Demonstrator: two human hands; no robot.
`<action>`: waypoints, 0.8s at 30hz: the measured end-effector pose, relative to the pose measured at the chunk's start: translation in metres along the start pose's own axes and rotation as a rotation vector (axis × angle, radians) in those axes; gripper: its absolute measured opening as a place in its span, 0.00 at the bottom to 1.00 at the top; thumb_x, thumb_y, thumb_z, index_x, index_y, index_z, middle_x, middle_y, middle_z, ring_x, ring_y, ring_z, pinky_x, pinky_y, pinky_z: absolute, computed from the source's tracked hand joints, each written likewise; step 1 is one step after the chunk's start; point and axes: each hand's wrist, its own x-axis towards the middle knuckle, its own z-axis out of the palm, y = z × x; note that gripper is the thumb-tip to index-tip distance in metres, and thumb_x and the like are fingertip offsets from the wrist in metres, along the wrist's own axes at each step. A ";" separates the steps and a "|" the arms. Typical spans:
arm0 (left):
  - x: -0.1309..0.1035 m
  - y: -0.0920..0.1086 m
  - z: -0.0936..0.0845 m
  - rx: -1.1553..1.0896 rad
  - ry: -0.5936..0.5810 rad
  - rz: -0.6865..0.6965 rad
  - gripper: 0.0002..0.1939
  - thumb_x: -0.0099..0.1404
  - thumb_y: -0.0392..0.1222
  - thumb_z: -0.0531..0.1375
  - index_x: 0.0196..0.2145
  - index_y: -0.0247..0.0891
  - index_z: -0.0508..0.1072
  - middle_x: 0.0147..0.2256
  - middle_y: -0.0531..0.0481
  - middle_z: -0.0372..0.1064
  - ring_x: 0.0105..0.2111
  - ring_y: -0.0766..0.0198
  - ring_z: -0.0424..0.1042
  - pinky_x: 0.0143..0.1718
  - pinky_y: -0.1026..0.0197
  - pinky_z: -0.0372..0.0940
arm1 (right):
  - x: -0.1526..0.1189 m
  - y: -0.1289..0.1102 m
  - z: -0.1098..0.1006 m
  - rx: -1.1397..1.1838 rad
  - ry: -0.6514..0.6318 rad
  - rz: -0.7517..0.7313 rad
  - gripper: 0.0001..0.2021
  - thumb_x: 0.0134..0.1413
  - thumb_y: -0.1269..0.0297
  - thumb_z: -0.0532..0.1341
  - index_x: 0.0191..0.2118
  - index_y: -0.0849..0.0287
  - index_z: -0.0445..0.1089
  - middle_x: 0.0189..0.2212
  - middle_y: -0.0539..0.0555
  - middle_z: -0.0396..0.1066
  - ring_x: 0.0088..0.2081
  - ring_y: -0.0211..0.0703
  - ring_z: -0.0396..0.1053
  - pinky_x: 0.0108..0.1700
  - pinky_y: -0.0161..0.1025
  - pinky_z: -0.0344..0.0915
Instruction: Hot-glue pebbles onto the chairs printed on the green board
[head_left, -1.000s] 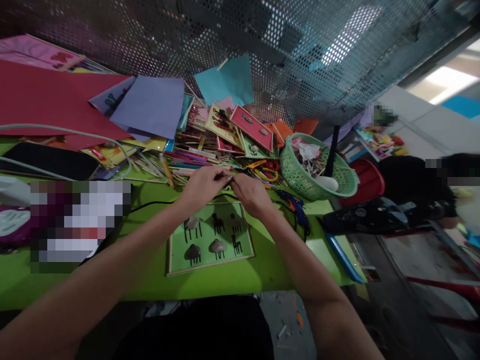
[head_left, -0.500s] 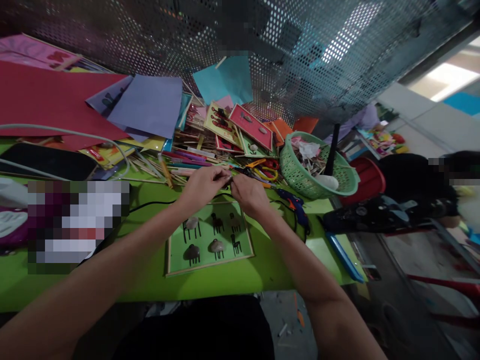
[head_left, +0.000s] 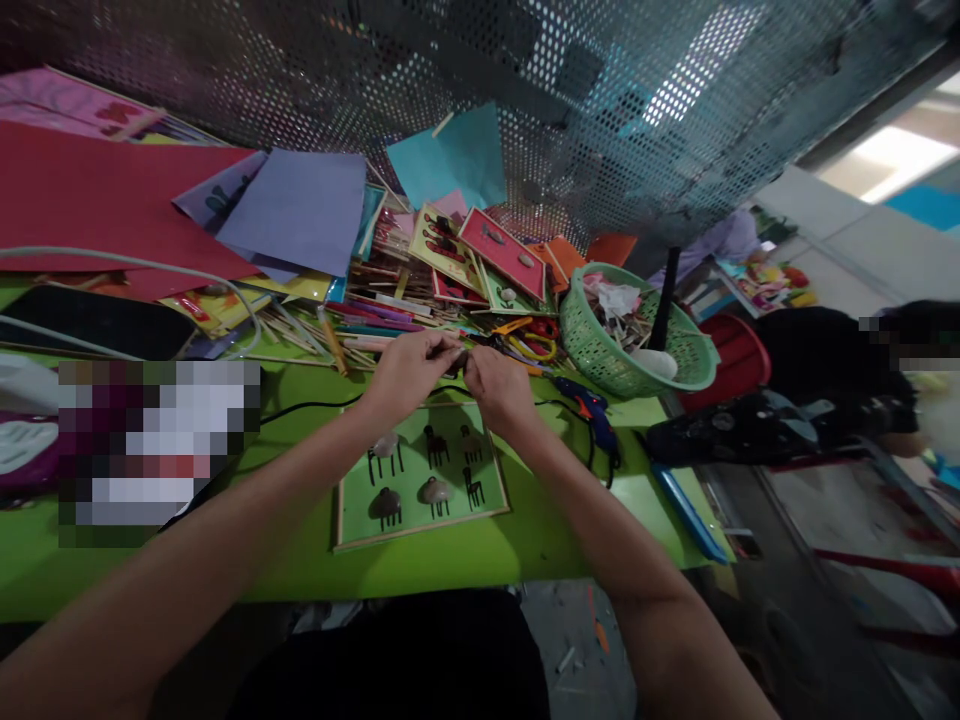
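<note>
At far left, a red sheet [head_left: 112, 205] lies beyond a dark, flat slab [head_left: 97, 322]; nearer, masking blocks out the face of a packet-like item [head_left: 157, 440], so any print there is unreadable. A purple sheet [head_left: 300, 215] comes next. The left hand [head_left: 405, 375] and right hand [head_left: 497, 385] nearly meet, fingertips of both pinched on a small dark piece [head_left: 457, 364], perhaps a pebble, though too small to tell. It is just beyond the far edge of a framed green card [head_left: 410, 478] with stones and drawn black legs. Rightward are a blue glue gun [head_left: 592, 410] and, farther, a green basket [head_left: 600, 355].
</note>
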 end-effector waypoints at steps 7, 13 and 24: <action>0.001 0.008 -0.006 -0.079 -0.014 -0.011 0.10 0.65 0.44 0.62 0.31 0.36 0.78 0.31 0.50 0.78 0.32 0.62 0.73 0.36 0.63 0.65 | 0.002 0.002 -0.013 0.129 0.009 -0.084 0.18 0.75 0.58 0.44 0.39 0.57 0.66 0.34 0.56 0.73 0.34 0.45 0.68 0.38 0.40 0.60; -0.006 0.012 -0.007 0.149 0.013 0.089 0.08 0.66 0.41 0.61 0.32 0.37 0.78 0.30 0.50 0.77 0.30 0.62 0.71 0.34 0.62 0.61 | 0.003 0.003 -0.010 0.032 -0.054 -0.104 0.17 0.75 0.61 0.43 0.43 0.59 0.67 0.34 0.57 0.72 0.35 0.46 0.68 0.38 0.40 0.59; -0.004 0.003 -0.001 0.140 -0.003 0.088 0.07 0.66 0.39 0.59 0.31 0.38 0.77 0.32 0.50 0.78 0.32 0.61 0.72 0.35 0.61 0.62 | -0.003 -0.009 -0.003 -0.112 -0.056 0.020 0.14 0.72 0.65 0.46 0.43 0.61 0.69 0.33 0.58 0.75 0.34 0.47 0.70 0.35 0.41 0.56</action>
